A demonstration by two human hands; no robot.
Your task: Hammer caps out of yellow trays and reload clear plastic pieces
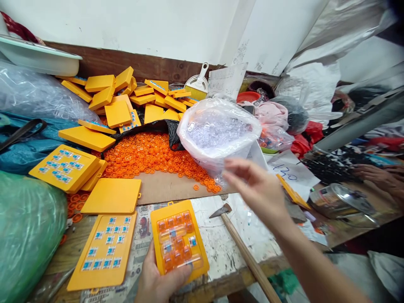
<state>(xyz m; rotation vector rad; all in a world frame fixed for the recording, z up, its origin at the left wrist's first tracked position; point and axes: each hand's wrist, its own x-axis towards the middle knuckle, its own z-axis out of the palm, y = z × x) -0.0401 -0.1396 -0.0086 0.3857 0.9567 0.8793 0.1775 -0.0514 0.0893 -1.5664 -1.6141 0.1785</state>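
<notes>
Gripping the near end of a yellow tray [179, 242], the left hand [159, 282] has its thumb pressed on the tray's lower edge and its fingers curled underneath; the tray lies flat above the worn white tabletop [221, 248] and carries orange round caps with a few small blue-and-white pieces set among them. Just left of this tray lies a flat yellow card [101, 252] dotted with rows of the same blue-and-white pieces, and a plain yellow lid [112, 195] sits just beyond that card. Right of the tray, a hammer [240, 244] lies with its head beside the tray's far corner and its wooden handle running toward the table's near edge. Beyond the tray, a heap of loose orange caps [151, 158] spreads over brown cardboard, with a pile of yellow trays [123, 99] behind it. The right hand [255, 189] hovers above and right of the tray, fingers loosely spread and holding nothing, just in front of a clear plastic bag [217, 130] filled with transparent pieces. Far right of the tray, another person's hand [375, 176] rests on the table
</notes>
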